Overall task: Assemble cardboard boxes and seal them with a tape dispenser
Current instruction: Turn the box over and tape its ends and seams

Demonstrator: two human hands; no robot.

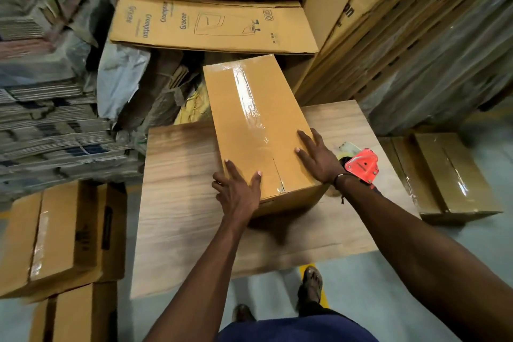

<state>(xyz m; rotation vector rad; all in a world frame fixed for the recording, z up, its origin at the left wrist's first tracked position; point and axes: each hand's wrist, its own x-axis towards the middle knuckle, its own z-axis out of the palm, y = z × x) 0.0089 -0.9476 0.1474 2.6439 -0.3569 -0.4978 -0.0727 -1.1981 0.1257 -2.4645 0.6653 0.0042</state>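
Wooden table (180,203): both hands (238,194) flat on taped box (249,119).

The box (256,130) is plain tan-brown, with a glossy clear tape (249,100) strip shining white along its top. The table (183,203) is pale wood with streaky brown grain. The dispenser (362,165) is bright orange-red. Flat cartons (211,23) behind are tan with dark printed lettering and line drawings. The floor (374,286) is light grey with a yellow mark (308,267). Shorts (294,330) are dark blue.
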